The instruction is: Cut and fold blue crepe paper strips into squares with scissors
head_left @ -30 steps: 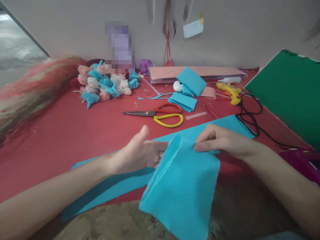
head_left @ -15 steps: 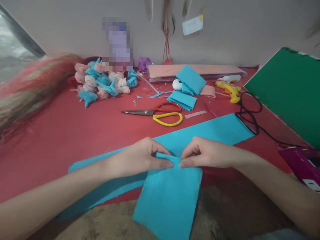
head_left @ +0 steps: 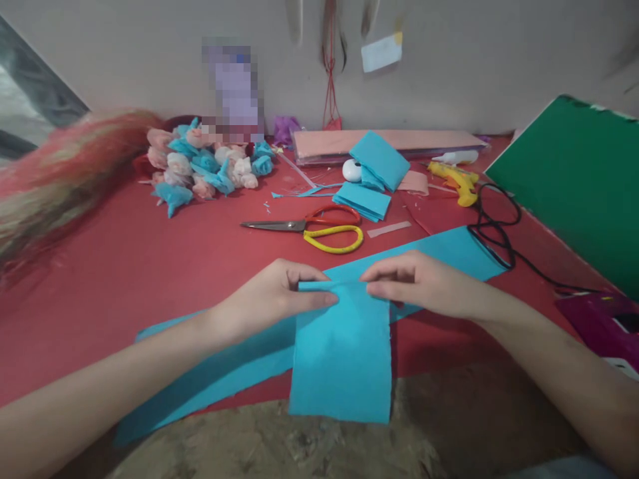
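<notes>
A piece of blue crepe paper [head_left: 342, 359] hangs down from between my two hands, its top edge folded over. My left hand [head_left: 294, 289] pinches that folded edge near its left end, thumb in front and fingers behind. At the right end, my right hand [head_left: 407, 283] pinches the same edge between thumb and fingers. Beneath lies a long blue crepe paper strip [head_left: 224, 366], stretched diagonally across the table and partly covered by my hands and the held piece. Scissors [head_left: 309, 227] with red and yellow handles lie beyond my hands.
Blue, pink and white paper flowers [head_left: 210, 159] are heaped at the back left. Folded blue paper [head_left: 362, 201], a yellow glue gun [head_left: 456, 183] with a black cord and a pink paper pack [head_left: 389, 143] lie further back. A green board [head_left: 574, 193] leans at right.
Both hands have lifted the blue crepe paper up and away from me, and it now hangs straighter. My right hand has shifted slightly toward the paper's right end.
</notes>
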`<action>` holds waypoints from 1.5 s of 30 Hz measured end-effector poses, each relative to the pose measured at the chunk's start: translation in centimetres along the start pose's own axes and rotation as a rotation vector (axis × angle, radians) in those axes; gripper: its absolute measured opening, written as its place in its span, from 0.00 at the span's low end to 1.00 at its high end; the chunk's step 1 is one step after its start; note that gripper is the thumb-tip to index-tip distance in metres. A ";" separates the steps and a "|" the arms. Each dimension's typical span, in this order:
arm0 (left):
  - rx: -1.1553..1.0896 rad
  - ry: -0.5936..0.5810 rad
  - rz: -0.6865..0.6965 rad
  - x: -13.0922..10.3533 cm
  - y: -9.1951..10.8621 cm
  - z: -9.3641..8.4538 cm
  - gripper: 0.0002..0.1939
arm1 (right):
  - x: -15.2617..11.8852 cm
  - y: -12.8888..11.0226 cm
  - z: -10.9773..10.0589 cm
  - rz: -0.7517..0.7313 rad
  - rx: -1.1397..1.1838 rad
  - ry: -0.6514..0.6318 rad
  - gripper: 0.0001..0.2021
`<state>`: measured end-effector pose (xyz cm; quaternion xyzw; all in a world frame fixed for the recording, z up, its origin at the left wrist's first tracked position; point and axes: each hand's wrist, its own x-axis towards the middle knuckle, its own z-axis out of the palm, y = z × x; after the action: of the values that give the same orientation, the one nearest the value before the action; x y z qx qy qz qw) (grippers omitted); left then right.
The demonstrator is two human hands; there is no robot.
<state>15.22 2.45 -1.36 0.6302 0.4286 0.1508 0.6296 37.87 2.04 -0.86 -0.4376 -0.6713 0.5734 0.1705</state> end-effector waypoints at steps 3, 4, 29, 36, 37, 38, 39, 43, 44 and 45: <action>-0.043 0.037 0.063 0.0 -0.2 0.4 0.15 | 0.1 0.0 1.3 0.022 0.047 0.051 0.11; -0.057 0.037 0.083 0.0 -0.3 0.5 0.17 | 0.1 0.0 1.6 0.031 0.070 0.069 0.11; 0.321 -0.230 0.361 -0.2 0.4 -5.0 0.17 | -0.5 -0.2 -0.7 -0.176 -0.102 0.328 0.07; 0.276 -0.037 0.304 -0.2 0.3 -0.7 0.10 | -0.4 -0.4 1.9 -0.180 -0.145 0.329 0.08; 0.308 -0.061 0.298 -0.2 0.1 -0.2 0.11 | -0.3 -0.3 2.1 -0.184 -0.144 0.324 0.08; 0.330 -0.070 0.293 -0.2 -0.1 0.2 0.15 | -0.3 -0.3 2.2 -0.186 -0.142 0.321 0.08; 0.338 -0.074 0.282 -0.1 -0.3 0.4 0.18 | -0.3 -0.2 2.2 -0.182 -0.138 0.322 0.08; 0.249 -0.072 0.237 0.3 -0.5 -0.2 0.22 | -0.2 0.2 0.9 -0.147 -0.094 0.315 0.09; 0.217 -0.057 0.229 0.4 -0.4 -0.5 0.21 | -0.2 0.2 0.4 -0.144 -0.076 0.307 0.09; 0.181 -0.037 0.220 0.5 -0.3 -0.9 0.21 | -0.2 0.3 -0.2 -0.148 -0.061 0.300 0.09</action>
<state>14.79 3.36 -1.68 0.7303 0.3569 0.1681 0.5577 38.20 2.01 -1.03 -0.4726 -0.6858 0.4671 0.2970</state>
